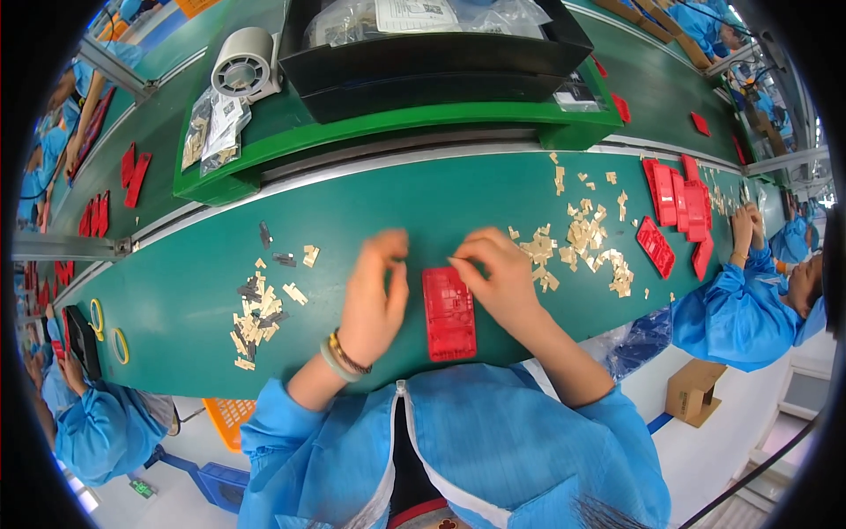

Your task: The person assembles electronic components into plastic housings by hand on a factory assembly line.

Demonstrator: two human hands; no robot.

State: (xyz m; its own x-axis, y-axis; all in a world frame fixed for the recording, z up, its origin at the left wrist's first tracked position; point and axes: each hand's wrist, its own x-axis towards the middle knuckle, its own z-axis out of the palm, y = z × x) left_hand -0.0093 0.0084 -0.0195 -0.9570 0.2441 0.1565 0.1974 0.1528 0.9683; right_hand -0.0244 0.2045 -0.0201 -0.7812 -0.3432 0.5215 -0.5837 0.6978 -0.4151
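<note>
A red plastic tray-like part point(450, 322) with moulded recesses lies flat on the green table in front of me. My right hand point(500, 280) is over its upper right edge, thumb and forefinger pinched together; whatever they hold is too small to make out. To the left of the part, my left hand point(377, 295) hovers with thumb and fingers apart and nothing visible between them; its fingertips are slightly blurred. A loose pile of small cream and dark grey flat pieces point(257, 317) lies left of that hand. Beyond my right hand are scattered cream pieces point(586, 234).
Stacked red parts point(679, 198) lie at the right, near a co-worker in blue point(736, 309). A black box point(432, 75) with bagged pieces and a white fan point(245, 63) stand on a green raised shelf point(397, 123). Yellow tape rolls point(120, 346) lie at left.
</note>
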